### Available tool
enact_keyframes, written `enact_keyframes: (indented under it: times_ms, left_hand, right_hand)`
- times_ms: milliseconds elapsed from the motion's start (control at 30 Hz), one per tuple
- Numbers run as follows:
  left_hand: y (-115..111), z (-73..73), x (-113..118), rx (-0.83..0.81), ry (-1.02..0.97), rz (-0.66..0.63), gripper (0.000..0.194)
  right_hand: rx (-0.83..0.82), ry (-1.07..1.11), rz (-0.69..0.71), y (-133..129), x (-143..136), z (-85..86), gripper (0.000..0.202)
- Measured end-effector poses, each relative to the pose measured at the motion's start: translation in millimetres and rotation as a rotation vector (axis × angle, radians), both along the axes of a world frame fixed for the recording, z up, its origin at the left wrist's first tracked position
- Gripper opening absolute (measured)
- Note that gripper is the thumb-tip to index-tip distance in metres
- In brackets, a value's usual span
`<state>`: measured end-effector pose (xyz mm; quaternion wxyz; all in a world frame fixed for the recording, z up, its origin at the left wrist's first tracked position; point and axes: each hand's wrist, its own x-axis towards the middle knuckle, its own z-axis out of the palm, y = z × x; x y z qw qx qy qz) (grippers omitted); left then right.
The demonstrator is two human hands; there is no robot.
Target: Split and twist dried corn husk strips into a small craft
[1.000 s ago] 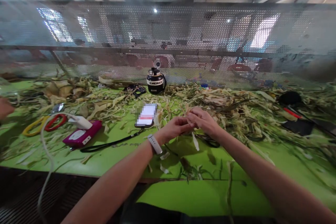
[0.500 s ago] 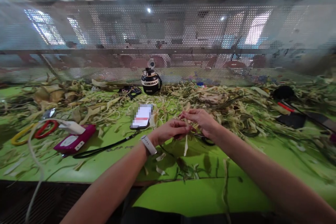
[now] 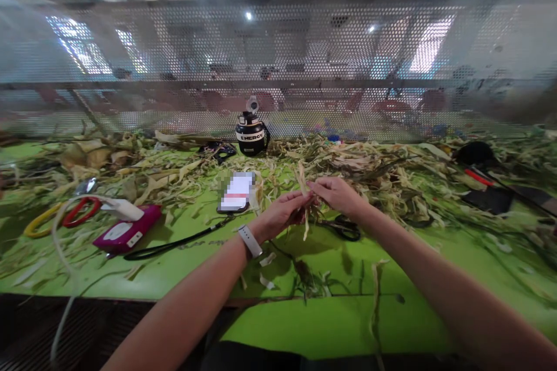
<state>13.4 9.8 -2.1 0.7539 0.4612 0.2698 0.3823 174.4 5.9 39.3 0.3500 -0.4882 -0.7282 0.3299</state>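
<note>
Over the green table, my left hand [image 3: 288, 208] and my right hand [image 3: 336, 194] meet at their fingertips. Between them is a pale, dry husk strip [image 3: 301, 177], with one end pointing up and another hanging below the fingers. My left fingers are closed around its lower part. The thumb and forefinger of my right hand pinch it near the middle; the exact contact is partly hidden. Black-handled scissors [image 3: 348, 228] lie just under my right hand, their blades mostly hidden. Left of my hands lies a phone [image 3: 237, 192] with a black wrist strap [image 3: 174, 246].
Loose husk strips [image 3: 361, 156] are heaped across the back and right. A black bottle [image 3: 251, 138] stands before a perforated metal screen [image 3: 287, 40]. At left sit a magenta power block [image 3: 127, 231] with a white cable, and red-handled [image 3: 81, 212] and yellow-handled [image 3: 41, 220] tools.
The husk strip now stands up higher above my fingers. My left fingers have shifted up along it, and my right hand has moved slightly right, exposing more of the scissors.
</note>
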Motion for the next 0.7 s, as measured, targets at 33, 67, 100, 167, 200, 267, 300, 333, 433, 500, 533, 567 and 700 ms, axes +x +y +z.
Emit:
enact_keyframes:
  times_ms: [33,67,100,167,200,267,300,333,433,500,533,567,700]
  left_hand:
    - [1,-0.5,-1,0.008,0.013,0.011,0.030]
    - [1,-0.7,-1,0.018,0.025,0.026,0.030]
    - [2,-0.4,-2,0.031,0.037,0.040,0.031]
    - [2,1.6,-3,0.060,0.060,0.064,0.030]
    - [1,3.0,-3,0.077,0.068,0.069,0.030]
    - [-2,6.3,-2,0.119,0.072,0.065,0.029]
    - [-3,7.8,-1,0.143,0.073,0.066,0.030]
    - [-5,9.0,1,0.167,0.074,0.073,0.031]
    - [-9,11.0,4,0.219,0.093,0.101,0.032]
    - [-10,10.7,6,0.234,0.114,0.110,0.031]
    - [-10,10.2,6,0.238,0.125,0.109,0.031]
    - [-10,9.4,6,0.235,0.132,0.106,0.031]
    - [-10,5.4,6,0.144,0.034,0.072,0.028]
  right_hand:
    - [-0.072,0.031,0.035,0,1,-0.3,0.040]
    - [-0.163,0.075,0.080,-1,1,-0.4,0.042]
    - [-0.261,0.135,0.127,-2,2,-0.2,0.043]
    - [-0.423,0.308,0.200,-4,1,-0.1,0.044]
    - [-0.465,0.414,0.208,-5,0,-0.6,0.042]
    - [-0.508,0.611,0.157,-5,-5,-2.7,0.037]
    - [-0.526,0.690,0.108,-4,-9,-4.4,0.036]
    - [-0.541,0.752,0.055,-2,-12,-6.1,0.036]
    - [-0.562,0.827,-0.061,4,-19,-11.1,0.037]
    - [-0.558,0.824,-0.086,7,-19,-12.5,0.036]
    - [-0.561,0.815,-0.091,7,-19,-12.5,0.035]
    - [-0.561,0.805,-0.107,7,-18,-11.9,0.035]
    - [-0.481,0.743,-0.201,3,-11,-6.7,0.037]
